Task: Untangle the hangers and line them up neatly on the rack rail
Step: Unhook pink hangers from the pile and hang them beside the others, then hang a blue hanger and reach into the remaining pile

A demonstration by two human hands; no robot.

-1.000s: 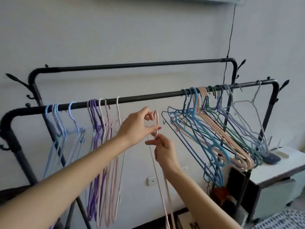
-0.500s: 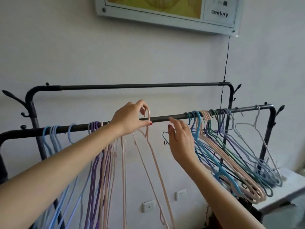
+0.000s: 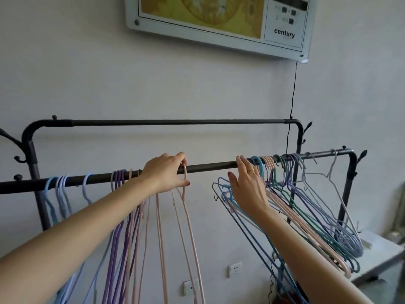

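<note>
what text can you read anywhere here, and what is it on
"century": on the white wall panel, at its lower right corner.
Small display boxes on the panel above that word: too small and blurred to read.
Hangers, rail, wall sockets: no text visible.

A pale grey painted wall (image 3: 109, 73) is filling the background, evenly lit. A white-framed panel with a yellow picture and the word "century" (image 3: 221, 20) is hanging high up, a thin black cord (image 3: 293, 91) dropping from it. Two white wall sockets (image 3: 235, 269) are sitting low down. A white low cabinet (image 3: 381, 253) is standing at right.
</note>
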